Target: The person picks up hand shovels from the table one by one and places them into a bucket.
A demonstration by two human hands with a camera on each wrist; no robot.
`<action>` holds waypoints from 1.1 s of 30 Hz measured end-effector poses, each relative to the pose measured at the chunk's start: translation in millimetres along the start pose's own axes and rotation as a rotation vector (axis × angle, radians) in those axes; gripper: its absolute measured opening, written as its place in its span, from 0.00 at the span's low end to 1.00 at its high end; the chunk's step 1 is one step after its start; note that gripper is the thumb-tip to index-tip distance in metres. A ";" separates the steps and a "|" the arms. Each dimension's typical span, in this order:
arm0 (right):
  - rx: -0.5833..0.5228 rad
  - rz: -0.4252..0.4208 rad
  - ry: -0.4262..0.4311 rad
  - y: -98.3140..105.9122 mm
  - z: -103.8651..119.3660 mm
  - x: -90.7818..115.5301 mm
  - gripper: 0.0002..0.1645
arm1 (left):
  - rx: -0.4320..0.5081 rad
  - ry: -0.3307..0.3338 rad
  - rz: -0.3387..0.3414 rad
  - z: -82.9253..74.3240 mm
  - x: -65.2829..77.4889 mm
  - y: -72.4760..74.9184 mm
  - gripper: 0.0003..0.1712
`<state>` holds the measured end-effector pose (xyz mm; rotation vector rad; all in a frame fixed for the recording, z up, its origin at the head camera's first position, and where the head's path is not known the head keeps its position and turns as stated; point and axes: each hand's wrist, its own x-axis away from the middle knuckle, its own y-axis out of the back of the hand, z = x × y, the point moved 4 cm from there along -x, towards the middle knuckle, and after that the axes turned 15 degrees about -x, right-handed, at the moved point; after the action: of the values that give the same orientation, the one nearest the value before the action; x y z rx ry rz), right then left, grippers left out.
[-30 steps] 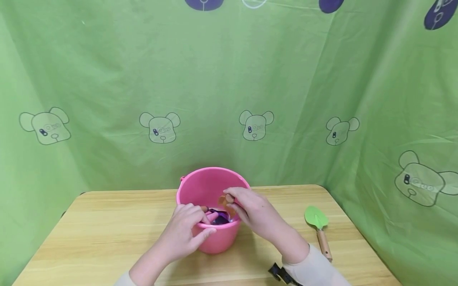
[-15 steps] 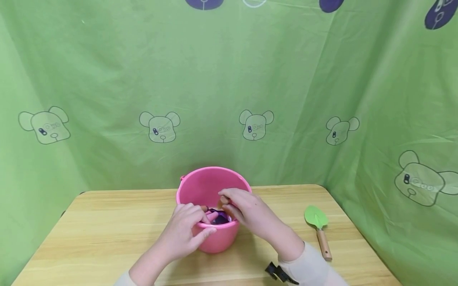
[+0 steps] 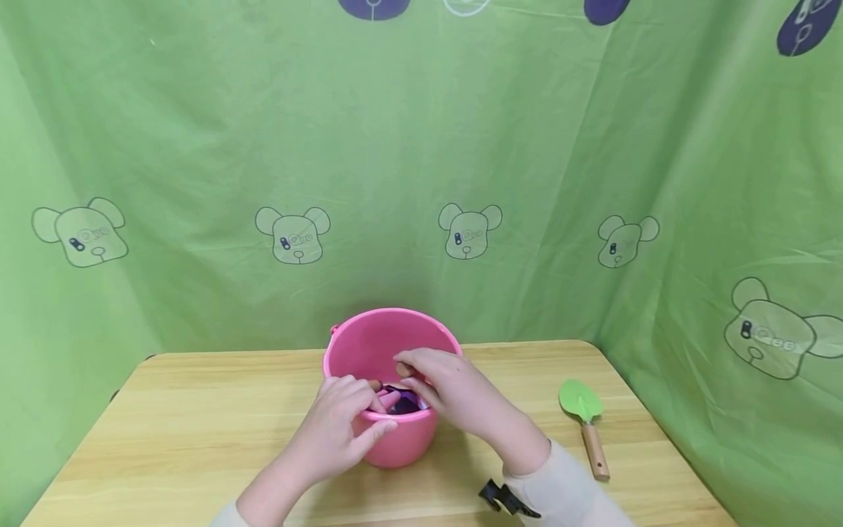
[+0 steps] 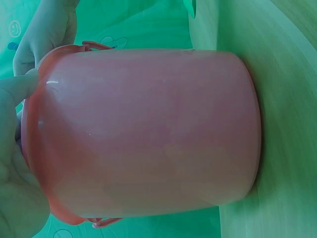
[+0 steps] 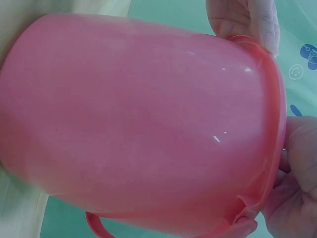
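A pink bucket (image 3: 398, 448) stands on the wooden table, its mouth tipped toward the head camera. My left hand (image 3: 337, 424) grips the near rim, thumb outside and fingers inside. Over the opening, my right hand (image 3: 457, 388) pinches a brown, wood-like handle end (image 3: 401, 369); the rest of that object is hidden. Dark purple, shiny contents (image 3: 403, 402) show inside, with another brown tip (image 3: 375, 385) beside the left fingers. In the left wrist view the left thumb (image 4: 25, 84) presses on the rim. The right wrist view has the right palm (image 5: 297, 183) close to the rim.
A hand trowel (image 3: 582, 401) with a green blade and wooden handle lies on the table (image 3: 197, 439) at the right. Behind and beside stands a green curtain (image 3: 382, 146) with bear prints. A black strap (image 3: 507, 499) sits at the right sleeve.
My right hand has shifted left over the bucket with the brown handle. An orange-brown part below its fingers has gone from sight. The left hand stays at the rim.
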<state>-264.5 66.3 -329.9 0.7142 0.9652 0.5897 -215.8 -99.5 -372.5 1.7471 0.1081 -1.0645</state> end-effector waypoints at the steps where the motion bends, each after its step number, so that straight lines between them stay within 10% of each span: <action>1: -0.002 0.010 -0.007 -0.9 -0.4 -0.7 0.15 | -0.001 -0.002 -0.002 -0.3 0.0 0.0 0.13; 33: -0.129 0.340 -0.296 -14.0 -13.0 -20.6 0.08 | 0.017 0.018 0.012 -0.3 1.4 -1.3 0.12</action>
<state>-283.4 46.0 -334.8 0.8290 0.5291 0.8097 -215.4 -99.2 -374.4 1.7706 0.0995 -1.0443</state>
